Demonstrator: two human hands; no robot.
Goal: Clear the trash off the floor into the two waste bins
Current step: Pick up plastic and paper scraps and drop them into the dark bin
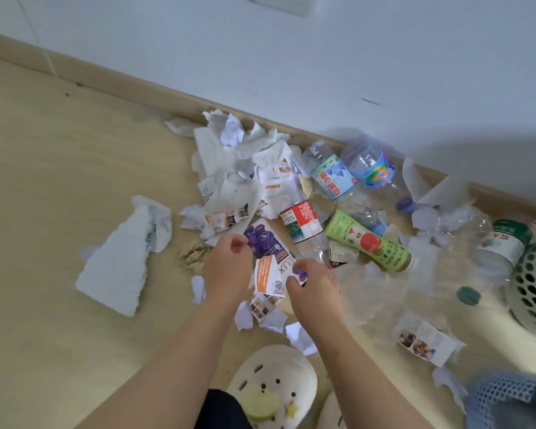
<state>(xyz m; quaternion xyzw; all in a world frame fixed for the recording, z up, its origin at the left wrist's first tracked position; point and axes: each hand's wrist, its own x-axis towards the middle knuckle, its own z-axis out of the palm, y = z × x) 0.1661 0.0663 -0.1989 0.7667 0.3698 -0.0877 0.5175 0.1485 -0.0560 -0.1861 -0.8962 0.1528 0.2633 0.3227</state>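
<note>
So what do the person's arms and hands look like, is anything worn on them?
Both forearms are bare, with no sleeves in view. The left hand and the right hand wear no gloves, and no watch, bracelet or ring shows on either.

A white wall (322, 57) stands above a light wooden skirting board (75, 69), which runs slanted across the view. A white plate (279, 3) is on the wall at the top edge. At the bottom is a cream clog (276, 373) with holes, carrying a pale green round charm (262, 404) and a small yellow star (291, 408).
</note>
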